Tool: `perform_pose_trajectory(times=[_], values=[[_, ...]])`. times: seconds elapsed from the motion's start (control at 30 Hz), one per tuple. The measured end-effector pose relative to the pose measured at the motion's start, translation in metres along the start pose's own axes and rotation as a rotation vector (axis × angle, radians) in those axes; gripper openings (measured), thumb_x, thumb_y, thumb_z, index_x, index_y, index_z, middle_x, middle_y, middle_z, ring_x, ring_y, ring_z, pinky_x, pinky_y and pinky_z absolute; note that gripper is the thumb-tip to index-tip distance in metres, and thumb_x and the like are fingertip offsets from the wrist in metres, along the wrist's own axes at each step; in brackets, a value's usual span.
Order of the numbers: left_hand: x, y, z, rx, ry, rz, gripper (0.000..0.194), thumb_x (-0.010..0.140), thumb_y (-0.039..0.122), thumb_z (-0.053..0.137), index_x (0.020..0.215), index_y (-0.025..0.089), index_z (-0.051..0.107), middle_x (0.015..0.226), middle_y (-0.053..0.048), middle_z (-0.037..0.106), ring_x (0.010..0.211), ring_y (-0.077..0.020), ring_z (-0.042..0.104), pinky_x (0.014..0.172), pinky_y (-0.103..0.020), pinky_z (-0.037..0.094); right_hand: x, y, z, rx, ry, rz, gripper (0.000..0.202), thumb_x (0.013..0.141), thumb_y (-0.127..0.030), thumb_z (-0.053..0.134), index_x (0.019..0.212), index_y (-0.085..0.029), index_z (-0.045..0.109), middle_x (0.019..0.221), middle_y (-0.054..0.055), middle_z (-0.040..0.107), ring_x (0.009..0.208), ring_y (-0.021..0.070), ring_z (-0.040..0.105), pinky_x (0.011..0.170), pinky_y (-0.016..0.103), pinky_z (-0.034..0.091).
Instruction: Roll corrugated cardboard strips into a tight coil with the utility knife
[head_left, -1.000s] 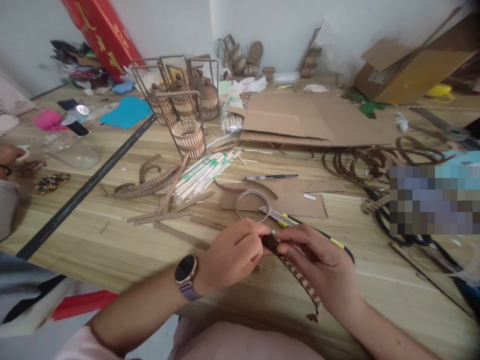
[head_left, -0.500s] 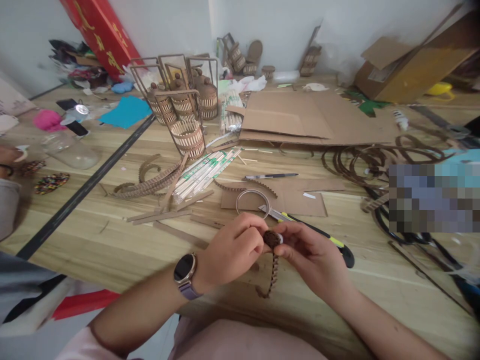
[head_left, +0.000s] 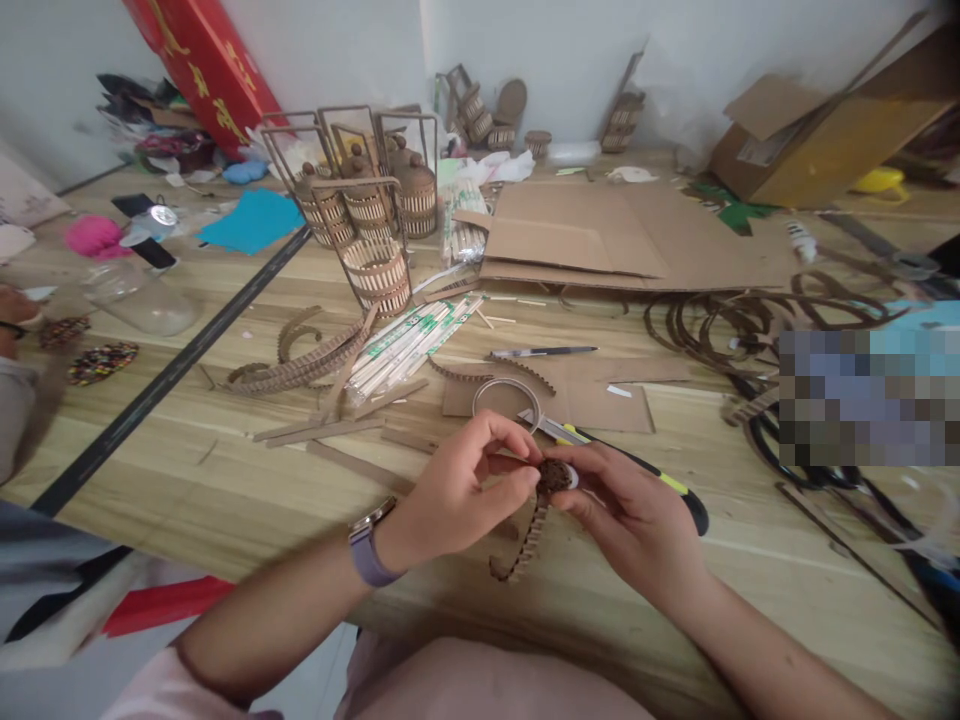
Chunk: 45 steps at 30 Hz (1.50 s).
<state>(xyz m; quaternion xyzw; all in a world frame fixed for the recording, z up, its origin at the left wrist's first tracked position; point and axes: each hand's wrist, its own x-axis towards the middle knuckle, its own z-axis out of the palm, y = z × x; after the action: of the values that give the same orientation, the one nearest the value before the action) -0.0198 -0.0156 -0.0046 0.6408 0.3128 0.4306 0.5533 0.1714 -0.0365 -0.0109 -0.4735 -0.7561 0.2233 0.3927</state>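
Between the fingertips of my two hands is a small, tightly rolled coil of brown corrugated cardboard strip (head_left: 553, 478). Its loose ridged tail (head_left: 531, 535) hangs down and curls above the tabletop. My right hand (head_left: 645, 515) grips the coil from the right side, with a small white piece (head_left: 573, 478) showing at its fingertips. Thumb and fingers of my left hand (head_left: 450, 490) are pinched at the coil's left edge. Just beyond my hands lie a round ring (head_left: 475, 402) and a utility knife (head_left: 675, 487) with a black and yellow handle.
Bundled wooden sticks (head_left: 405, 345), curled corrugated strips (head_left: 300, 370) and a pen (head_left: 544, 351) lie ahead. Small lantern-like stick baskets (head_left: 375, 275) stand behind them. Cardboard sheets (head_left: 577, 230) cover the back, coiled brown strips (head_left: 690, 335) the right. Another person's hand (head_left: 15, 305) is at far left.
My left hand has turned and its fingers have loosened into a thumb-and-finger pinch. The coil has shifted slightly right, and its tail has swung left.
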Motion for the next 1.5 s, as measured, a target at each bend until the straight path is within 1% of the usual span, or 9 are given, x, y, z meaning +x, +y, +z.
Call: perform_pose_trajectory(times=[0.13,0.27,0.43,0.7,0.83,0.97,1.1,1.27,1.5], values=[[0.005,-0.004,0.003,-0.370,-0.030,-0.423,0.037,0.070,0.035,0.085,0.084,0.016,0.056,0.076,0.002,0.062,0.068,-0.0105,0.059,0.064,-0.023,0.046,0.001,-0.001,0.000,-0.003,0.021,-0.083,0.033,0.093,-0.052,0.053,0.104,-0.025,0.070,0.071,0.002,0.069,0.063,0.0161,0.065,0.056,0.026,0.052],[0.010,-0.007,0.006,-0.602,-0.022,-0.565,0.049,0.053,0.043,0.093,0.071,0.015,0.057,0.064,0.004,0.062,0.059,-0.0095,0.057,0.063,-0.024,0.044,0.002,-0.001,0.000,0.053,0.059,-0.116,0.029,0.091,-0.050,0.057,0.104,-0.028,0.073,0.065,0.000,0.061,0.060,0.0147,0.058,0.053,0.025,0.049],[0.010,-0.006,0.008,-0.609,0.071,-0.545,0.046,0.050,0.041,0.094,0.062,0.013,0.059,0.063,0.004,0.062,0.060,-0.0074,0.054,0.061,-0.022,0.039,0.001,-0.001,0.001,0.088,0.080,-0.127,0.029,0.092,-0.048,0.058,0.106,-0.029,0.073,0.067,0.001,0.059,0.063,0.0153,0.056,0.054,0.026,0.048],[0.008,-0.008,0.007,-0.701,-0.033,-0.535,0.047,0.054,0.034,0.094,0.062,0.014,0.052,0.060,0.005,0.062,0.056,-0.0051,0.052,0.057,-0.020,0.035,0.001,-0.001,0.000,0.107,0.032,-0.111,0.035,0.092,-0.053,0.054,0.107,-0.028,0.074,0.067,0.001,0.058,0.063,0.0155,0.058,0.056,0.027,0.049],[0.009,-0.006,0.010,-0.763,0.038,-0.492,0.039,0.057,0.028,0.094,0.075,0.016,0.062,0.069,0.004,0.065,0.064,-0.0075,0.057,0.061,-0.020,0.040,-0.004,0.002,0.005,0.114,0.146,-0.012,0.034,0.087,-0.052,0.063,0.108,-0.026,0.070,0.067,-0.001,0.058,0.060,0.0150,0.057,0.056,0.028,0.050],[0.011,-0.007,0.010,-0.700,0.106,-0.494,0.041,0.055,0.032,0.094,0.089,0.019,0.075,0.074,0.003,0.067,0.067,-0.0088,0.058,0.066,-0.023,0.044,-0.009,0.001,0.005,0.079,0.207,0.019,0.016,0.090,-0.041,0.064,0.090,-0.025,0.066,0.075,0.002,0.067,0.068,0.0173,0.064,0.063,0.030,0.053],[0.012,-0.009,0.010,-0.664,0.142,-0.492,0.034,0.056,0.032,0.093,0.085,0.020,0.078,0.080,0.000,0.072,0.075,-0.0123,0.062,0.075,-0.026,0.046,-0.007,-0.006,0.003,-0.017,0.165,0.013,0.010,0.092,-0.023,0.058,0.091,-0.026,0.067,0.082,0.002,0.072,0.071,0.0166,0.068,0.065,0.029,0.054],[0.011,-0.011,0.010,-0.639,0.155,-0.489,0.030,0.058,0.029,0.092,0.084,0.021,0.079,0.078,0.000,0.073,0.073,-0.0109,0.061,0.072,-0.025,0.045,-0.004,-0.009,0.004,-0.057,0.192,0.035,0.010,0.090,-0.023,0.059,0.085,-0.025,0.066,0.078,0.000,0.072,0.066,0.0160,0.067,0.060,0.028,0.054],[0.009,-0.015,0.013,-0.611,0.207,-0.511,0.035,0.054,0.033,0.093,0.084,0.018,0.079,0.082,-0.002,0.074,0.071,-0.0118,0.061,0.071,-0.026,0.047,-0.004,-0.007,0.006,-0.117,0.183,0.025,0.010,0.090,-0.021,0.058,0.084,-0.026,0.063,0.075,-0.001,0.071,0.063,0.0155,0.066,0.057,0.027,0.052]])
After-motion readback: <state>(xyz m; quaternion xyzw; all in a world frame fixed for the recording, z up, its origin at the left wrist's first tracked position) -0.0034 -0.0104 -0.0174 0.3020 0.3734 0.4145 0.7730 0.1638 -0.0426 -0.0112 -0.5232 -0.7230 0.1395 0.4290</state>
